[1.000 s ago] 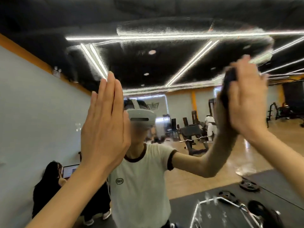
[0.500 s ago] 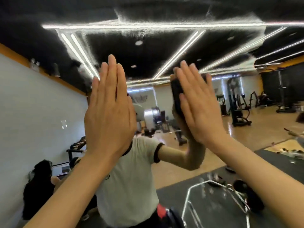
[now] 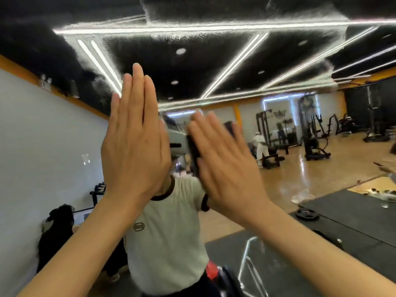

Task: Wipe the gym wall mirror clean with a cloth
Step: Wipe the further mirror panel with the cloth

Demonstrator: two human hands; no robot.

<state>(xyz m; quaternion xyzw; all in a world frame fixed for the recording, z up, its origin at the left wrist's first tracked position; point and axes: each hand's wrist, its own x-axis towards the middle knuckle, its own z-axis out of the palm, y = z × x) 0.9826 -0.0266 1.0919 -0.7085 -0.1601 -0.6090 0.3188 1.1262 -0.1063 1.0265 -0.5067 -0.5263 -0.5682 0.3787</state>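
- The left hand (image 3: 134,151) lies flat against the mirror (image 3: 278,61), fingers straight and together, pointing up; it holds nothing and seems to serve only as a brace.
- The right hand (image 3: 222,166) is also flat, fingers spread a little, pressing a dark cloth (image 3: 194,151) onto the glass; only a dark edge of the cloth shows past the fingers on the thumb side, so its size and fold cannot be told.
- The grip on the cloth is a flat press, not a pinch: the fingers are straight, and the cloth is trapped between palm and mirror.
- The step in hand is the wiping itself, at about head height, just beside the left hand and over the reflection of the headset (image 3: 176,138).
- Hazy, streaked smears (image 3: 214,24) run across the upper glass, over the reflected ceiling lights, so that band looks unfinished.
- The next move likely calls for steady pressure as the cloth slides, a reach up toward the smeared band, and overlapping passes so that no streaks remain.
- The lower mirror, showing the gym floor (image 3: 278,179), looks clearer, though blur makes this hard to judge.
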